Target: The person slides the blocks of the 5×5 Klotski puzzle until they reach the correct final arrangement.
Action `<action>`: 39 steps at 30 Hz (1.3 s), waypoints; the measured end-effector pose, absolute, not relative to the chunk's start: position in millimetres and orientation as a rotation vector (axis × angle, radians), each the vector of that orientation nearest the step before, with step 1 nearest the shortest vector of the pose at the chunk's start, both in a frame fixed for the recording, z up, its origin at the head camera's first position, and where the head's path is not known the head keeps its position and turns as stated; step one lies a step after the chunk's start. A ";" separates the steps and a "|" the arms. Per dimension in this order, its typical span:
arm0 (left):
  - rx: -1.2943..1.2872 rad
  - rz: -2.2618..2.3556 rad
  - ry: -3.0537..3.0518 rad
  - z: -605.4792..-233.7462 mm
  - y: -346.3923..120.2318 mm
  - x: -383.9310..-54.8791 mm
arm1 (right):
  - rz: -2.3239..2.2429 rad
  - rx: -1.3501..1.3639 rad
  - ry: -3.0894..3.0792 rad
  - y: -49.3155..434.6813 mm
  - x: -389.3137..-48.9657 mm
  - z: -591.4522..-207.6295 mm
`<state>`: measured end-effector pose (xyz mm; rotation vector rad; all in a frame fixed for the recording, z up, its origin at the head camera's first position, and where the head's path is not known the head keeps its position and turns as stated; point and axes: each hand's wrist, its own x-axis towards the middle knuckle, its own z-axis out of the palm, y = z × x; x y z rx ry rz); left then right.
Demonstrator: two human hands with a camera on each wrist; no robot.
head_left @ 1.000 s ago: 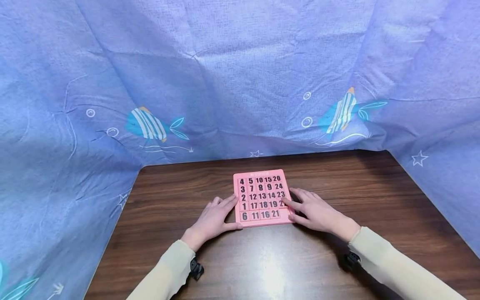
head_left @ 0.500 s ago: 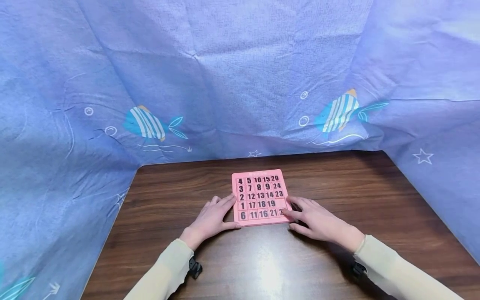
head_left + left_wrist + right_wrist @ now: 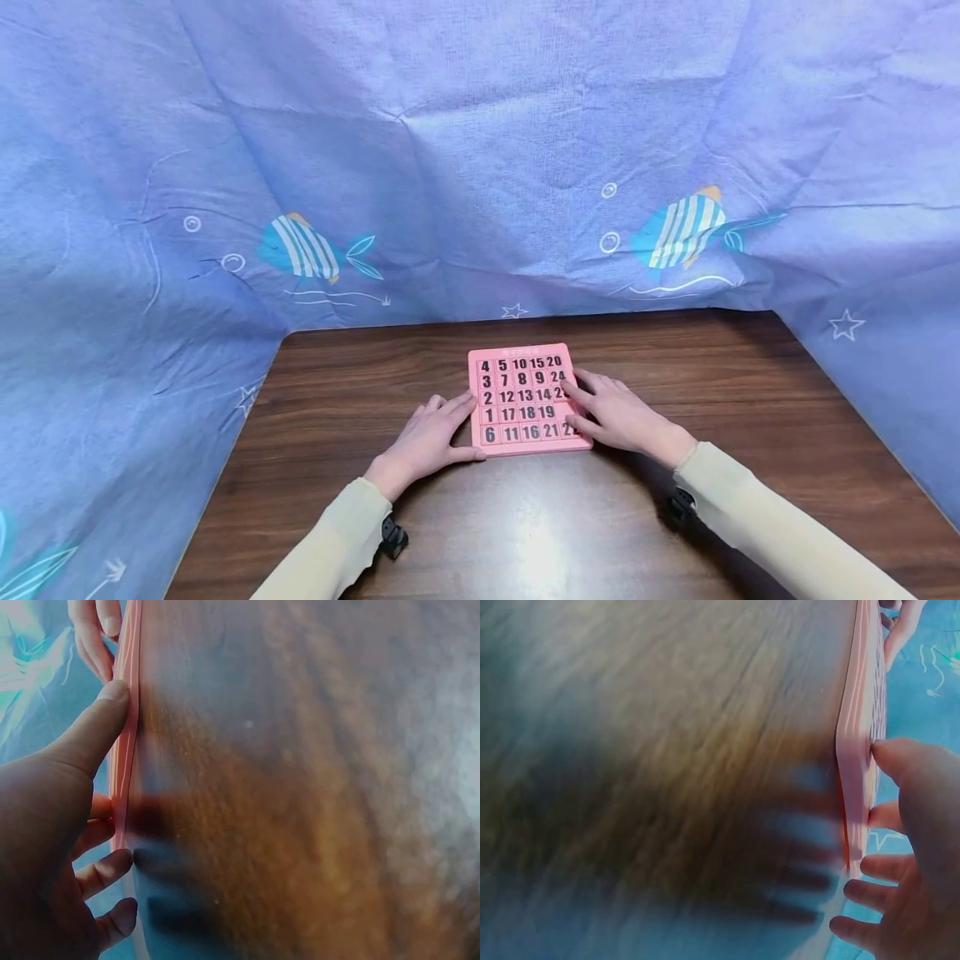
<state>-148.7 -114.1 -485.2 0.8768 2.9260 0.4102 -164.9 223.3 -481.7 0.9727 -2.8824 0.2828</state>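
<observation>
A pink number slide puzzle [image 3: 525,451] lies flat on the table, its black-numbered tiles in rows. There is a gap in its fourth row, right of tile 19 [image 3: 547,412]. My left hand [image 3: 423,437] holds the puzzle at its near left corner, thumb at the front edge and fingers along the left side. Over the right side reaches my right hand [image 3: 622,412]. Its index fingertip is on tile 23 [image 3: 559,392], partly covering it, and its thumb tip is at tile 22 [image 3: 568,429] in the bottom right corner. The other right fingers extend past the puzzle's right edge.
The dark wood-grain table [image 3: 360,367] spreads around the puzzle. Behind it and at both sides hangs a blue cloth [image 3: 480,167] printed with fish and stars. Dark straps [image 3: 393,536] with small devices sit at both wrists.
Tile 22 has slid down from the fourth row into the bottom right corner, leaving the gap above it. My right index finger has since moved up to tile 23. The left hand keeps its place.
</observation>
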 end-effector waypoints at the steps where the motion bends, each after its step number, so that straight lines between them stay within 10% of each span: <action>1: 0.873 0.412 2.924 -485.0 -113.7 -149.0 | 0.287 0.980 -2.876 224.0 -164.5 -482.0; 39: 0.918 0.392 2.955 -495.5 -119.0 -152.3 | 0.265 0.943 -2.846 221.5 -155.4 -484.4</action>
